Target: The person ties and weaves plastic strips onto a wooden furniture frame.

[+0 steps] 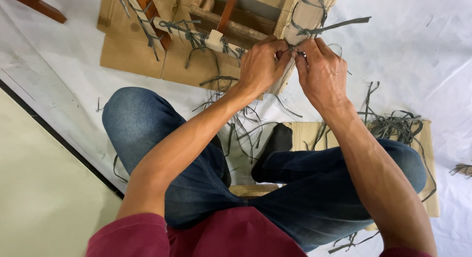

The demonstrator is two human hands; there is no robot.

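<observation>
- Maroon shirt (216, 237) fills the bottom edge nearest the camera, cut off by the frame; blue jeans (305, 188) cover the crossed legs just beyond.
- Both hands meet at a grey strap (314, 30) wound round a cardboard-wrapped wooden frame (246, 21): left hand (260, 65) and right hand (322, 72) are pinched narrow on the strap's knot, fingertips touching.
- What sits between the fingertips is too small and dark to make out.
- The frame lies on the floor ahead of the knees; its far part runs off the top edge.
- Loose grey strap offcuts (393, 124) are scattered near the knees, partly hidden by the arms.
- White floor sheet (418, 55) lies beneath everything.
</observation>
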